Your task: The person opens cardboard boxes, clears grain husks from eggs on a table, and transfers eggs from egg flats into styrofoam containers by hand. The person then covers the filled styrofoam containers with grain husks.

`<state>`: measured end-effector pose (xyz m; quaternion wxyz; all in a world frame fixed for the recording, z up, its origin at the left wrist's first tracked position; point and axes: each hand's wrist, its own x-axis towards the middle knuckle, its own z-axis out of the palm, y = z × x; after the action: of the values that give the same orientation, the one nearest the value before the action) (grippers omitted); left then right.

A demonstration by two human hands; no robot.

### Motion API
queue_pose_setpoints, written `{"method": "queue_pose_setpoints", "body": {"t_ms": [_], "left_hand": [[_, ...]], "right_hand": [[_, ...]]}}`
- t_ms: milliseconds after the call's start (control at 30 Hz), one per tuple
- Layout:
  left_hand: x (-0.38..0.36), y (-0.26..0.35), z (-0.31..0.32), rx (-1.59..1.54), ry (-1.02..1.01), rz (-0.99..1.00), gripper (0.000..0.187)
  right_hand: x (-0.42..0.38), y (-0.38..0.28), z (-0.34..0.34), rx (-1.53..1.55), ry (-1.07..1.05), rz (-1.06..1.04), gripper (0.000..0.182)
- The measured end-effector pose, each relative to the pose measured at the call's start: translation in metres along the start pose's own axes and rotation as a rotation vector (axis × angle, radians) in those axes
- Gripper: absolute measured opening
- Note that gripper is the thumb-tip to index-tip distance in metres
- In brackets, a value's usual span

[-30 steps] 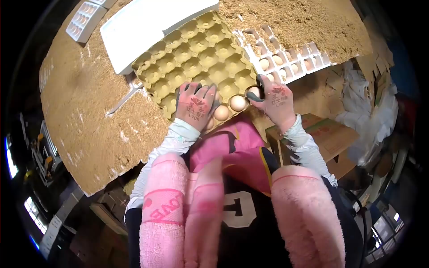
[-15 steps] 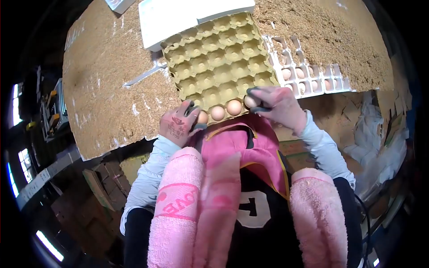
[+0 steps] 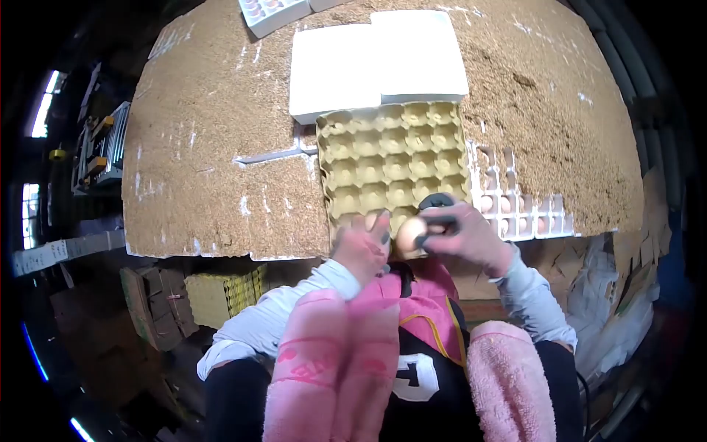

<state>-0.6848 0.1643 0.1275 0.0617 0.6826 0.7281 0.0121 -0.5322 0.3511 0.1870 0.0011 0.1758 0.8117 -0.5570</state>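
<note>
Right now my right hand [image 3: 475,239] is over the near edge of a yellowish moulded egg tray [image 3: 398,166], its dark-tipped fingers grasping 1 pale brown egg [image 3: 409,237]. That egg is at the near row of the tray, right of its middle; whether its base rests in a pocket I cannot tell, since my fingers and the blur hide it. My left hand [image 3: 359,250] is at the near left part of the same tray, fingers bent over the edge row. It is smeared by motion, so I cannot tell whether those fingers are grasping anything or are released. Both my hands wear pinkish gloves, and pale sleeves [image 3: 269,313] cover my forearms.

The tray lies on a table [image 3: 199,184] strewn with brown, husk-like litter. Just beyond its far edge are 2 white blocks, a left block [image 3: 331,70] and a right block [image 3: 421,55], side by side. Beside the tray, on my right, a white egg carton [image 3: 549,230] holds several eggs in its pockets, with litter over part of it. Farther off, near the table's far left edge, another white carton [image 3: 276,15] holds eggs too.

Below the table on my left are a stack of yellow trays [image 3: 217,298] and some cardboard [image 3: 158,302]; clear plastic sheeting [image 3: 607,295] hangs in folds on my right. Pink towelling [image 3: 317,390] lies across my front.
</note>
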Motion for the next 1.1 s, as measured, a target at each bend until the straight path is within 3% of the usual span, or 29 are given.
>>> {"method": "queue_pose_setpoints", "body": {"t_ms": [33,100,167,267,300,367,400,500,533,567,633,667,700,767,833,900,967,1033,1067,1100], "left_hand": [[0.001,-0.003,0.006,-0.112,-0.024,-0.031,0.023],[0.004,-0.013,0.007,-0.335,-0.076,-0.046,0.026],[0.006,-0.031,-0.022,-0.486,-0.057,-0.009,0.032],[0.025,-0.103,-0.104,-0.555,0.113,-0.039,0.047],[0.039,-0.141,-0.115,-0.545,0.167,-0.097,0.053],[0.076,-0.228,-0.107,-0.423,0.313,0.014,0.054],[0.095,-0.261,-0.102,-0.392,0.24,0.082,0.054],[0.142,-0.308,-0.084,-0.317,-0.039,0.15,0.061],[0.157,-0.315,-0.08,-0.317,-0.155,0.159,0.061],[0.175,-0.325,-0.069,-0.323,-0.281,0.174,0.06],[0.192,-0.334,-0.063,-0.384,-0.216,0.196,0.042],[0.199,-0.329,-0.062,-0.527,-0.062,0.099,0.038],[0.208,-0.313,-0.066,-0.667,0.089,-0.001,0.035],[0.232,-0.28,-0.036,-0.899,0.469,0.07,0.039],[0.242,-0.258,0.002,-0.056,0.415,0.051,0.048],[0.225,-0.245,-0.017,0.098,0.556,0.084,0.051],[0.176,-0.225,-0.052,-0.123,0.645,-0.062,0.053],[0.102,-0.182,-0.065,-0.414,0.236,-0.394,0.054],[0.074,-0.156,-0.059,-0.43,0.003,-0.51,0.056],[0.053,-0.132,-0.044,-0.435,-0.23,-0.615,0.058]], "right_hand": [[0.009,0.0,-0.011,0.544,0.089,0.156,0.043],[0.046,-0.017,-0.02,1.364,0.099,0.074,0.05],[0.073,-0.022,-0.026,1.322,0.127,0.048,0.051],[0.152,-0.042,-0.025,0.312,0.383,-0.049,0.04],[0.177,-0.042,-0.018,0.006,0.432,-0.054,0.039],[0.225,-0.046,-0.002,-0.546,0.561,0.008,0.038],[0.24,-0.048,0.007,-0.73,0.573,0.123,0.043],[0.266,-0.05,0.007,-1.0,0.17,0.3,0.047],[0.271,-0.051,0.003,-1.06,0.127,0.303,0.048],[0.283,-0.048,-0.007,-0.85,0.318,0.318,0.042],[0.301,-0.028,-0.012,-0.546,0.749,-0.049,0.038],[0.309,-0.015,-0.017,-0.573,0.756,-0.253,0.042],[0.316,-0.003,-0.017,-0.742,0.713,-0.305,0.048],[0.314,0.015,-0.017,-0.638,0.763,-0.358,0.052],[0.27,-0.002,-0.042,-0.692,0.872,-0.412,0.049],[0.203,-0.009,-0.064,-0.665,0.884,-0.219,0.048],[0.123,0.014,-0.068,-0.819,0.876,0.143,0.052],[0.05,0.054,-0.042,-0.923,0.669,0.513,0.06],[0.019,0.088,-0.022,-0.827,0.544,0.571,0.063],[0.007,0.079,-0.003,-0.5,0.545,0.493,0.063]]}}
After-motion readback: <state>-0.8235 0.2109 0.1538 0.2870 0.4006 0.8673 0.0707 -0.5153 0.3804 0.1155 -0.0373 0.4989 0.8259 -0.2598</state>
